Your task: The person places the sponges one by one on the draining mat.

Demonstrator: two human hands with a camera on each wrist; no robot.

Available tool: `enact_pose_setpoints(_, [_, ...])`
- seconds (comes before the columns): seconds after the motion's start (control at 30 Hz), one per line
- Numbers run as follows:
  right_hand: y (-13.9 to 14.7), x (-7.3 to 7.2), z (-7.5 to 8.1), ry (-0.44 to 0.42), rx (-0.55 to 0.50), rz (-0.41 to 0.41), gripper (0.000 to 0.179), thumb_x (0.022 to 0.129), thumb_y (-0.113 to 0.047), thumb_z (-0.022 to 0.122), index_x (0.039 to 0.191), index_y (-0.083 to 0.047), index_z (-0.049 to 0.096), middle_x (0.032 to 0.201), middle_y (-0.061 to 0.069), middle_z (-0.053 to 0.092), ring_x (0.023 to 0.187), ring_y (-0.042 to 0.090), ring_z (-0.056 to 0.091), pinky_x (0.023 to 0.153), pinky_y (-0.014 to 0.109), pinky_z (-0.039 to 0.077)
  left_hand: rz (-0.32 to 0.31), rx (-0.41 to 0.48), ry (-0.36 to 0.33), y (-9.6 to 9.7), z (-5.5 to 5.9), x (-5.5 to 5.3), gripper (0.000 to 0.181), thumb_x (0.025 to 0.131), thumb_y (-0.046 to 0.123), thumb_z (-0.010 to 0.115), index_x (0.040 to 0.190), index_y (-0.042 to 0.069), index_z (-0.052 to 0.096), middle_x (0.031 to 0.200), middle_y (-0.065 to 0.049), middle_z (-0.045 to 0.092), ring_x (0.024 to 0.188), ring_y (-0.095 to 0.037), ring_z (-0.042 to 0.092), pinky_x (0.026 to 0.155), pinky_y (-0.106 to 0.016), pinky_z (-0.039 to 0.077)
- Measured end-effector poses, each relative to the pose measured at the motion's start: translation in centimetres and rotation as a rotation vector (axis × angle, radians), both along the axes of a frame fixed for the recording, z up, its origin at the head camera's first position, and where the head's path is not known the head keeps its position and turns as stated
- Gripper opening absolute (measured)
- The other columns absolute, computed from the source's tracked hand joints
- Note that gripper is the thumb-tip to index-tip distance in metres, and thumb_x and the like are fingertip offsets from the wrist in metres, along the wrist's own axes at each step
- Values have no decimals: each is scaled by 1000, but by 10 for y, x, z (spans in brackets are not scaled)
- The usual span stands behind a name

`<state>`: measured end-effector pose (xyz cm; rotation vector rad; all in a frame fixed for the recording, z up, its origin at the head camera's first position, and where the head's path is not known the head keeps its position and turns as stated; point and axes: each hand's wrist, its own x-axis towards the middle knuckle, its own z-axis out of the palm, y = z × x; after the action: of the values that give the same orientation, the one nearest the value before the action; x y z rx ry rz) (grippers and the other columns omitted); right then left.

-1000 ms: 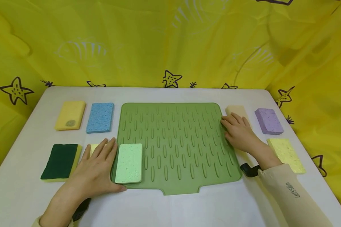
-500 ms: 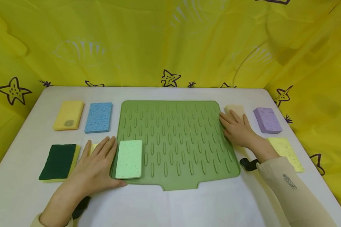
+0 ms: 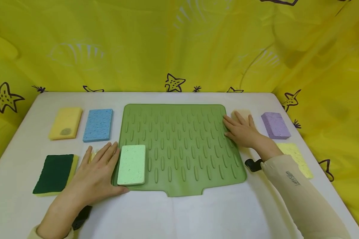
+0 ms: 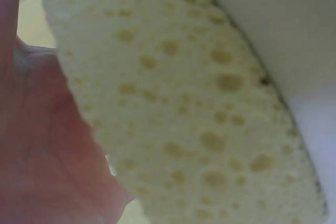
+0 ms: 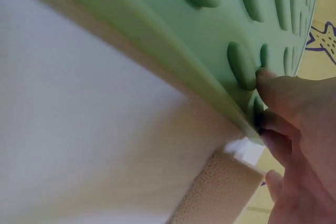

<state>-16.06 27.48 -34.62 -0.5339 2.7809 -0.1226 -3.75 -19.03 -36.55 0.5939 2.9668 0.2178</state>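
Observation:
A green ribbed mat (image 3: 182, 146) lies flat in the middle of the table, a mint-green sponge (image 3: 132, 165) on its lower left corner. My left hand (image 3: 95, 177) spreads its fingers along the mat's left edge, its thumb near the bottom corner. Partly hidden beneath that hand is a pale yellow sponge (image 4: 184, 108), which fills much of the left wrist view. At the right edge, my right hand (image 3: 242, 132) touches the mat with its fingertips; its thumb rests on the mat's surface. A beige sponge (image 5: 220, 192) lies beside the right hand, partly covered by it in the head view.
On the left lie a yellow sponge (image 3: 66, 122), a blue sponge (image 3: 98, 124) and a dark-green-topped scouring sponge (image 3: 55, 173). A purple sponge (image 3: 276, 125) and another pale yellow sponge (image 3: 296, 159) lie on the right. A yellow patterned curtain (image 3: 137, 43) hangs behind the white table (image 3: 155, 215).
The mat has slid a little away from me, with the mint-green sponge riding on it. Both hands have kept to its edges. The whole head view has shifted slightly.

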Motion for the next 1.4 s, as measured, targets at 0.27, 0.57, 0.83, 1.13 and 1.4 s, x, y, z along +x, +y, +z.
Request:
enact_pose_setpoints(0.27, [-6, -10, 0, -26, 57, -16, 59, 106, -26, 42, 157, -3, 22, 166, 15, 15, 153, 42, -1, 112, 76, -11, 17, -4, -47, -5, 0, -4, 125, 65, 78, 72, 154, 1, 30, 162, -21, 26, 149, -40, 24, 115, -72, 7])
enact_pose_setpoints(0.57, [-12, -19, 2, -48, 71, -24, 59, 107, -27, 40, 158, -5, 20, 166, 14, 14, 153, 42, -2, 112, 76, -11, 23, 1, -50, -7, 1, -3, 127, 64, 80, 71, 154, -1, 30, 161, -23, 26, 149, -42, 23, 116, -72, 6])
enact_pose_setpoints(0.83, [-14, -28, 1, -82, 89, -31, 58, 108, -25, 37, 158, -5, 16, 167, 14, 9, 153, 41, -3, 112, 76, -10, 19, -5, -11, -5, 1, -4, 121, 68, 75, 72, 152, -3, 34, 160, -24, 28, 149, -42, 24, 117, -69, 7])
enact_pose_setpoints(1.13, [-17, -39, 2, -97, 89, -28, 58, 108, -25, 36, 158, -5, 16, 167, 14, 8, 153, 41, -3, 112, 77, -8, 21, 13, -71, -3, 1, -5, 126, 67, 76, 72, 156, 0, 25, 160, -21, 30, 149, -39, 26, 119, -66, 8])
enact_pose_setpoints(1.4, [-18, -38, 3, -89, 62, -45, 59, 107, -24, 37, 158, -5, 16, 166, 16, 10, 153, 42, -1, 112, 77, -6, 27, 34, -73, -2, 1, -4, 126, 67, 76, 72, 156, 0, 25, 160, -20, 31, 149, -38, 27, 118, -67, 10])
